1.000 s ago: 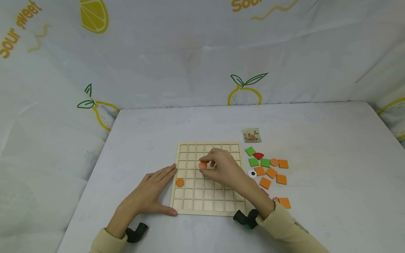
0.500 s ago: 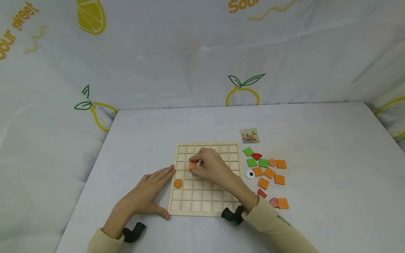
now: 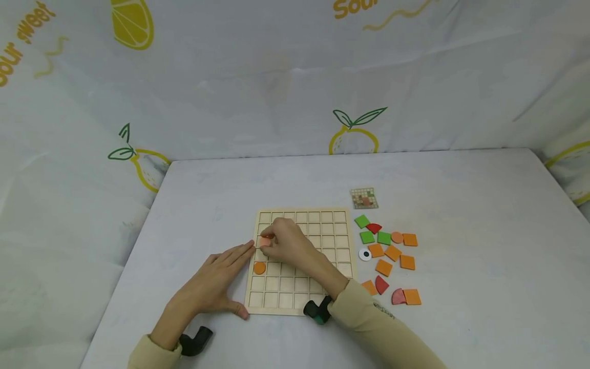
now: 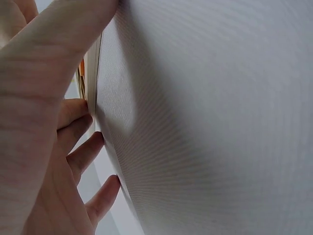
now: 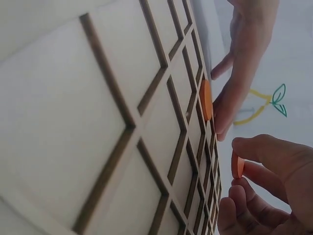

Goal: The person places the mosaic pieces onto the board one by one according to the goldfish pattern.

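A wooden grid board (image 3: 318, 311) lies on the white table, an orange disc (image 3: 259, 268) sitting in a left-column square. My left hand (image 3: 214, 282) rests flat at the board's left edge, fingertips at the rim and thumb by the near left corner. Between thumb and fingers my right hand (image 3: 290, 245) pinches a light orange disc (image 5: 237, 165), held over the left columns, above the placed disc's row in the head view. In the right wrist view the pinched disc stands on edge, apart from the grid.
Right of the board lie loose orange squares (image 3: 407, 262), green squares (image 3: 384, 238), red quarter pieces (image 3: 381, 285), another light orange disc (image 3: 397, 237) and a white disc with a black dot (image 3: 365, 254). A small pattern card (image 3: 364, 198) lies behind them.
My right hand has carried the light orange disc leftward across the board to its left side. The left hand stays at the left edge. The head view has shifted slightly.
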The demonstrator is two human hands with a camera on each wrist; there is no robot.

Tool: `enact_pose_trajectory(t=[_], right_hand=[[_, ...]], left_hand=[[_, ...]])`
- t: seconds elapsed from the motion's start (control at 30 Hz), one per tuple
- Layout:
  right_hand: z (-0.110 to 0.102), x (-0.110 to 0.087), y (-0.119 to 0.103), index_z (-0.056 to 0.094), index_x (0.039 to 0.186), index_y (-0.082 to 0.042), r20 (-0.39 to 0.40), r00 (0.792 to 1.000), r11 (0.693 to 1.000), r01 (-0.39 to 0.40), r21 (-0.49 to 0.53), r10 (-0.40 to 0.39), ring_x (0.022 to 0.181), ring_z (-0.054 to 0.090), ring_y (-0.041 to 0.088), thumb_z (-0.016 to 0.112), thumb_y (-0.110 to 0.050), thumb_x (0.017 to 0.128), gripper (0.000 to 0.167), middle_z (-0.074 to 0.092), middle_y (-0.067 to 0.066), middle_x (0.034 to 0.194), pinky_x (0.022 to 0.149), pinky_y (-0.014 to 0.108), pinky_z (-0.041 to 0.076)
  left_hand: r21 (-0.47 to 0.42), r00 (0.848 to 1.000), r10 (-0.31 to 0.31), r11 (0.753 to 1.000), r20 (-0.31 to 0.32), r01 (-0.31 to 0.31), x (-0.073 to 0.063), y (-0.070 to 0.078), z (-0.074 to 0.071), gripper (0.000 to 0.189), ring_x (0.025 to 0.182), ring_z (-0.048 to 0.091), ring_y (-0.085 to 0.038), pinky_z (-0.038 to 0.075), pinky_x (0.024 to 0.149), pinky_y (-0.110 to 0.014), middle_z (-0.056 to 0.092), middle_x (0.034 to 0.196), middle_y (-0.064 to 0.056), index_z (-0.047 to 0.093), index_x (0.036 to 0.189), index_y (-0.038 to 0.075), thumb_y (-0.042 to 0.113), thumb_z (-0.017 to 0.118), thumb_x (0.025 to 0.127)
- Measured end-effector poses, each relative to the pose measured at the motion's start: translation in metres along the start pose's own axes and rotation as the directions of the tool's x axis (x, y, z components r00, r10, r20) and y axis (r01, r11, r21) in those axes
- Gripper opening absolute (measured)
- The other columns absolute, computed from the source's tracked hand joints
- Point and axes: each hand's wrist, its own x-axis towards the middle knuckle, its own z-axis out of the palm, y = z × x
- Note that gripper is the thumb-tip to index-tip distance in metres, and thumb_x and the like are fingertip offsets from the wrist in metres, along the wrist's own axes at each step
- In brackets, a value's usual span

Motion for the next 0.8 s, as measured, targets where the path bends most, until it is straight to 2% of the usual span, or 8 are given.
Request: enact_pose_trajectory(t=[0.17, 0.47, 0.8], right_hand=[[0.007, 0.006, -0.001, 0.079, 0.101, 0.005, 0.003, 1.0, 1.0, -0.004, -0.029, 0.004, 0.079, 0.053, 0.017, 0.074, 0.001, 0.084, 0.019, 0.072, 0.014, 0.093, 0.068, 0.022, 0.043], [0.014, 0.008, 0.001, 0.078, 0.106, 0.004, -0.016, 0.998, 0.995, -0.067, -0.073, 0.066, 0.08, 0.052, 0.015, 0.075, -0.004, 0.087, 0.021, 0.072, 0.014, 0.1, 0.071, 0.025, 0.046], [0.014, 0.009, 0.002, 0.08, 0.102, 0.002, -0.027, 0.998, 0.995, -0.055, -0.086, 0.053, 0.079, 0.051, 0.013, 0.075, -0.006, 0.088, 0.017, 0.071, 0.011, 0.094, 0.069, 0.023, 0.045]], left_hand=[[0.014, 1.0, 0.01, 1.0, -0.016, -0.01, -0.001, -0.001, 0.0, 0.137, 0.15, 0.04, -0.031, 0.043, 0.107, -0.056, 0.031, 0.169, -0.008, 0.028, 0.162, 0.011, 0.077, 0.08, 0.055], [0.039, 0.999, 0.017, 0.999, -0.034, -0.016, 0.0, 0.0, 0.002, 0.137, 0.149, 0.041, -0.031, 0.044, 0.106, -0.054, 0.033, 0.168, -0.008, 0.03, 0.161, 0.009, 0.077, 0.081, 0.055], [0.037, 0.999, 0.015, 0.999, -0.036, -0.014, 0.0, 0.0, 0.001, 0.136, 0.149, 0.042, -0.031, 0.045, 0.105, -0.055, 0.034, 0.168, -0.008, 0.03, 0.161, 0.01, 0.083, 0.078, 0.056]])
